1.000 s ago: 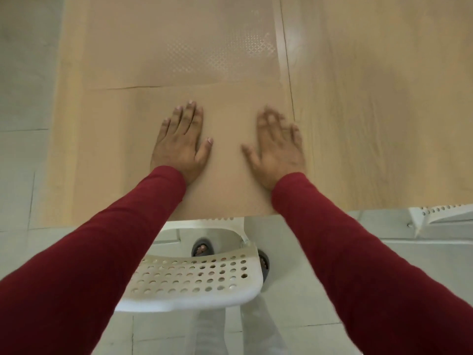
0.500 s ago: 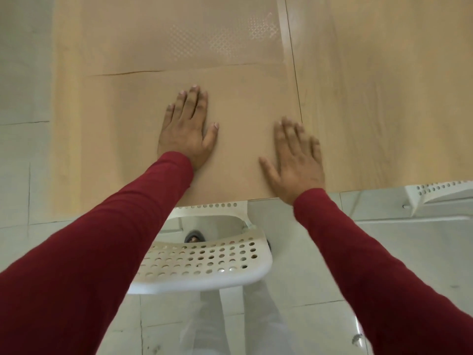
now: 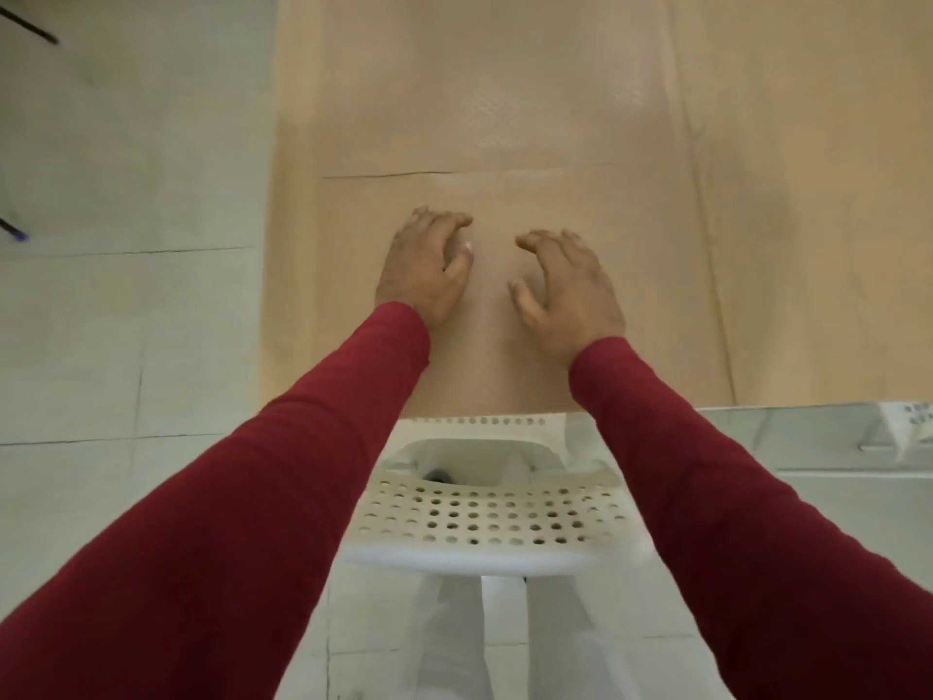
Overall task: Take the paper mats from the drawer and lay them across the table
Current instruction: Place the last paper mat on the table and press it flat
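A tan paper mat (image 3: 656, 305) lies flat at the near edge of the light wooden table (image 3: 833, 194). A second mat (image 3: 479, 93) lies just beyond it, their edges meeting at a thin dark line. My left hand (image 3: 424, 265) and my right hand (image 3: 570, 285) hover close together over the middle of the near mat. Both have fingers curled and apart, holding nothing. Whether the fingertips touch the paper is unclear. Red sleeves cover both arms.
A white perforated chair (image 3: 484, 517) stands tucked under the table's near edge, between my arms. Pale tiled floor (image 3: 126, 320) lies to the left. Another white perforated piece (image 3: 914, 421) shows at the right edge.
Both hands were pressed flat and spread wide on the near mat. They have come together toward its middle and the fingers have curled up. The view has shifted right.
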